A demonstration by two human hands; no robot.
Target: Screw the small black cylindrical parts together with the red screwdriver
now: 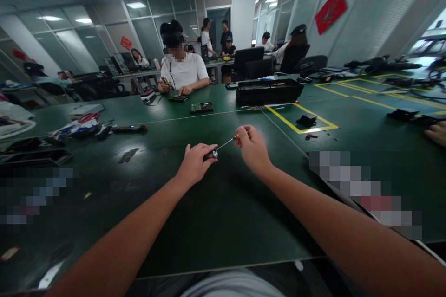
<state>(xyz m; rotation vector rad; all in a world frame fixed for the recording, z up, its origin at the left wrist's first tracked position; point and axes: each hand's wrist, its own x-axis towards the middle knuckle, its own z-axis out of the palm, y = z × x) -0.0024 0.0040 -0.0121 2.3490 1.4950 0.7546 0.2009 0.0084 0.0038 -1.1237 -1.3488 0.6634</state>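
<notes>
My left hand (195, 163) is closed around a small dark cylindrical part (211, 153), whose pale round end faces right. I cannot make out what kind of part it is. In my right hand (253, 147) is a screwdriver (226, 143), pinched by its reddish handle between thumb and fingers. Its thin metal shaft slants down to the left, and the tip is at or just beside the cylinder's pale end. Whether the tip touches it, I cannot tell. Both hands are above the green tabletop (216, 222).
Across the table a person (184, 69) handles a dark device. A green circuit board (201, 107) and a long black housing (269, 92) lie ahead. At right, a small black piece (306, 120) sits inside yellow tape. Clutter with red-handled tools (88, 118) lies left.
</notes>
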